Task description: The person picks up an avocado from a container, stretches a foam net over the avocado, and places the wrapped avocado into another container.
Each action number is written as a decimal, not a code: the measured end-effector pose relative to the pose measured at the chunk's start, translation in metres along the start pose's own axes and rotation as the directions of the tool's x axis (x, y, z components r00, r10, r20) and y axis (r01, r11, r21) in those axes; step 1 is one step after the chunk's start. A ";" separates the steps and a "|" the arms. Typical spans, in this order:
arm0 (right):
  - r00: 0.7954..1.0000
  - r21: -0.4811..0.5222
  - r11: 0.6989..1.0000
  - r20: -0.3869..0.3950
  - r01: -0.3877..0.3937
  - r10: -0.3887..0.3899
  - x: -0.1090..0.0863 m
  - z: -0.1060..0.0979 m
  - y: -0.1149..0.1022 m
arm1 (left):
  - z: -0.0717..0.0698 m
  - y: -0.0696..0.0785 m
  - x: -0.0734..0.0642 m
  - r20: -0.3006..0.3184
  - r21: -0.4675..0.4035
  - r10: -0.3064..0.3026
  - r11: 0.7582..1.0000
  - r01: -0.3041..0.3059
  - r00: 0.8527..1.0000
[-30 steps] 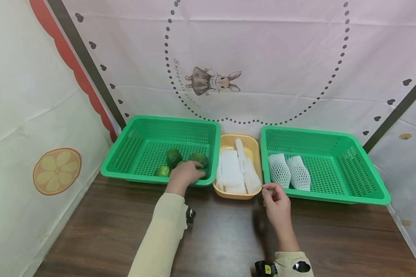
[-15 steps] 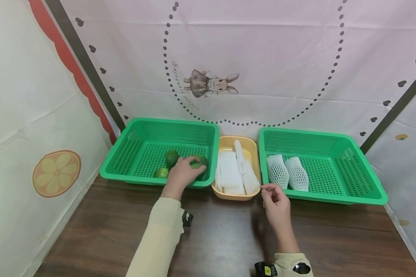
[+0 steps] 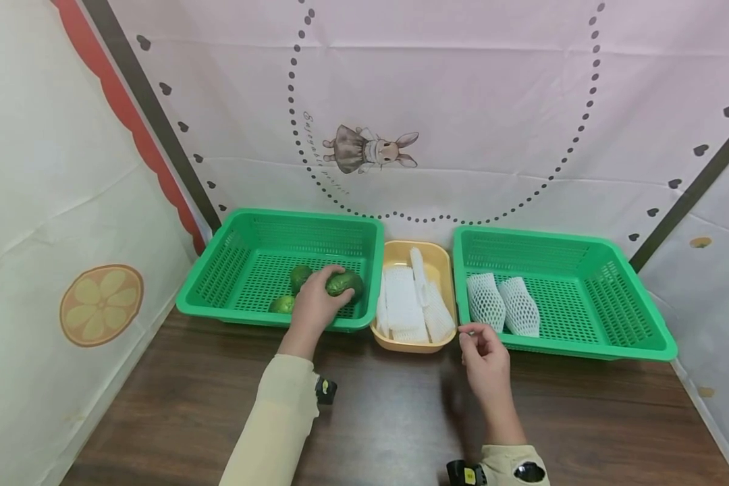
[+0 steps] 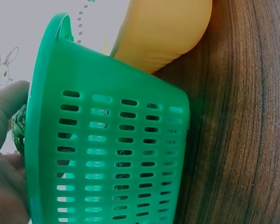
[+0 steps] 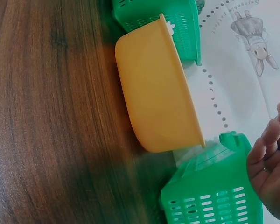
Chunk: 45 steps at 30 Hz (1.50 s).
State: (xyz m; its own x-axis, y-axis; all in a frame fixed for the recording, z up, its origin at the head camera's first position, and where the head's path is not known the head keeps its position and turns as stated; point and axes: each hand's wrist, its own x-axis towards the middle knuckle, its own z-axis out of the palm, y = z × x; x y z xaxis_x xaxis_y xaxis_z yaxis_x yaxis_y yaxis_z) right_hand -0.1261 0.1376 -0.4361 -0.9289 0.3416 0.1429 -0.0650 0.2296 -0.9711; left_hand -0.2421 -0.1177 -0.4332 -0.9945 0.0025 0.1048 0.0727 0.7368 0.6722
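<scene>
My left hand [image 3: 318, 297] grips a dark green avocado [image 3: 346, 283] between thumb and fingers over the right end of the left green basket [image 3: 219, 310]. In the left wrist view this avocado [image 4: 18, 128] shows only in part, behind the basket's rim. A second dark avocado [image 3: 300, 277] and a lighter green one [image 3: 282, 304] lie in that basket beside the hand. My right hand [image 3: 486, 354], its fingers loosely bent and holding nothing, hovers by the front corner of the yellow tray [image 3: 416, 346]. White foam net sleeves [image 3: 403, 297] lie in the tray.
On the right stands another green basket [image 3: 601, 347], with two items in white foam nets [image 3: 487, 300] at its left end. The yellow tray sits between the baskets on a dark wooden table [image 3: 389, 418]. A printed cloth [image 3: 492, 101] hangs behind.
My left hand has taken hold of the avocado and raised it slightly among the others, with more of it showing now. The right hand has stayed in place.
</scene>
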 end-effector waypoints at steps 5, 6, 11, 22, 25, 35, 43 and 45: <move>1.000 -0.016 1.000 -0.006 -0.002 0.002 -0.006 0.000 -0.017 | -0.002 0.004 -0.003 -0.051 -0.076 0.038 0.996 -0.042 0.998; 1.000 -0.014 1.000 -0.007 -0.006 0.006 -0.006 0.000 -0.018 | -0.002 0.005 -0.004 -0.055 -0.086 0.040 0.995 -0.045 0.998; 1.000 -0.007 1.000 -0.011 0.001 -0.001 -0.007 -0.001 -0.020 | -0.004 0.011 -0.008 -0.071 -0.134 0.077 0.987 -0.086 0.994; 1.000 -0.002 1.000 -0.025 0.001 -0.001 -0.007 -0.003 -0.020 | -0.005 0.020 -0.027 -0.171 -0.260 0.269 0.916 -0.307 0.948; 1.000 -0.008 1.000 -0.023 -0.003 0.002 -0.006 -0.004 -0.017 | -0.003 0.022 -0.033 -0.168 -0.285 0.296 0.899 -0.333 0.940; 0.999 0.016 1.000 -0.031 0.006 -0.005 0.006 -0.004 0.018 | 0.006 0.025 -0.049 -0.124 -0.348 0.285 0.885 -0.310 0.951; 0.999 0.007 1.000 -0.031 0.016 -0.016 0.006 -0.004 0.019 | 0.012 0.027 -0.057 -0.115 -0.351 0.316 0.874 -0.336 0.942; 0.999 0.009 1.000 -0.031 0.015 -0.015 0.006 -0.003 0.020 | 0.013 0.026 -0.059 -0.106 -0.356 0.314 0.874 -0.331 0.943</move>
State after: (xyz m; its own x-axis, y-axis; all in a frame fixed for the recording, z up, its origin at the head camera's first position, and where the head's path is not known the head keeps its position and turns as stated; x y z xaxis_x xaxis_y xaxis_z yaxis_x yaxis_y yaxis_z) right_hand -0.1314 0.1473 -0.4543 -0.9160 0.3663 0.1635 -0.0826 0.2266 -0.9705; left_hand -0.1829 -0.0893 -0.4313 -0.9074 0.1624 0.3875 0.4195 0.4026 0.8136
